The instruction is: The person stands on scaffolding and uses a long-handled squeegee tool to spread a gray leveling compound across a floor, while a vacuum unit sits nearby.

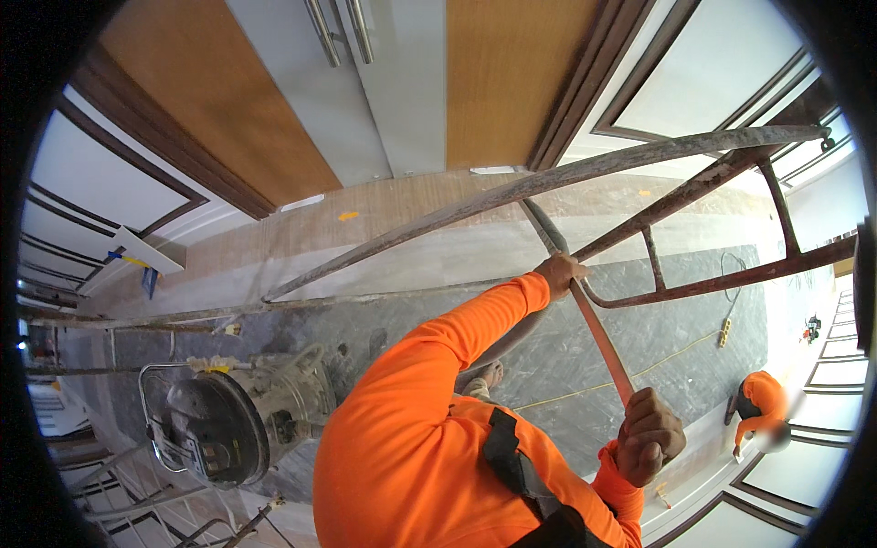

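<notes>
A long, narrow orange bar or pole (pixel 603 342) slants between my two hands; its exact kind is unclear. My left hand (pixel 559 270) is closed around its far end, beside the rounded corner of a rusty metal scaffold frame (pixel 658 260). Just past that hand a dark grey curved piece (pixel 545 226) runs on, and I cannot tell whether it joins the bar. Lower and nearer, my right hand (pixel 649 437) is wrapped round the bar's near end. Under my left forearm a thick grey curved tube (pixel 512 342) shows in part.
A drum-shaped vacuum (pixel 215 425) stands at left. A long grey scaffold tube (pixel 438 215) crosses diagonally ahead. A yellow cord (pixel 585 390) lies on grey tiles (pixel 694 338). A co-worker in orange (pixel 763 399) bends low at right. Double doors (pixel 393 100) stand beyond.
</notes>
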Available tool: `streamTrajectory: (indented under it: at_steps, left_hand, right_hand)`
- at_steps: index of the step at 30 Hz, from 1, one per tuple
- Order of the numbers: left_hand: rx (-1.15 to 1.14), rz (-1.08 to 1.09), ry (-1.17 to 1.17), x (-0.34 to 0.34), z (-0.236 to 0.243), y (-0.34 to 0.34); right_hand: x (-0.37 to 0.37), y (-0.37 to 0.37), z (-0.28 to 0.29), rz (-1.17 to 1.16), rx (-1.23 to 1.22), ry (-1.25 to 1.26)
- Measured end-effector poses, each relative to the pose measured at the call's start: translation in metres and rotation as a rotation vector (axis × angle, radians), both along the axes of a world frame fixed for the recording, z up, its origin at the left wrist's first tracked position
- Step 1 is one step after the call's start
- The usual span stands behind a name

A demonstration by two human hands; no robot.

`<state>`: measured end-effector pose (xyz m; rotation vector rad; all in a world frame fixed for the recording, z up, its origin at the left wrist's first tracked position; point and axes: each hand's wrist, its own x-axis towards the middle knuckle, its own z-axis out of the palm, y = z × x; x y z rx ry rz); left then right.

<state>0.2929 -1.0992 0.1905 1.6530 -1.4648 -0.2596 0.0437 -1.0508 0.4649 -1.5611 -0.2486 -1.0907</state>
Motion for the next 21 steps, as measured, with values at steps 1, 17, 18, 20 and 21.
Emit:
streamTrajectory:
  at_steps: [1, 17, 18, 20, 21]
  left_hand:
    - [-0.002, 0.014, 0.011, 0.004, 0.001, -0.005]
    - [0.06, 0.073, 0.019, 0.046, -0.053, -0.089]
    - [0.045, 0.088, 0.041, 0.045, -0.053, -0.091]
    - [-0.003, 0.117, 0.049, 0.041, -0.053, -0.09]
    - [-0.043, 0.13, 0.036, 0.039, -0.051, -0.088]
  right_hand:
    - [0.003, -0.003, 0.001, -0.024, -0.017, 0.044]
    - [0.033, -0.066, -0.062, -0.001, -0.037, 0.396]
    - [0.032, -0.069, -0.061, -0.004, -0.018, 0.375]
    - [0.03, -0.071, -0.054, 0.011, 0.0, 0.349]
    - [0.029, -0.074, -0.049, 0.022, 0.01, 0.341]
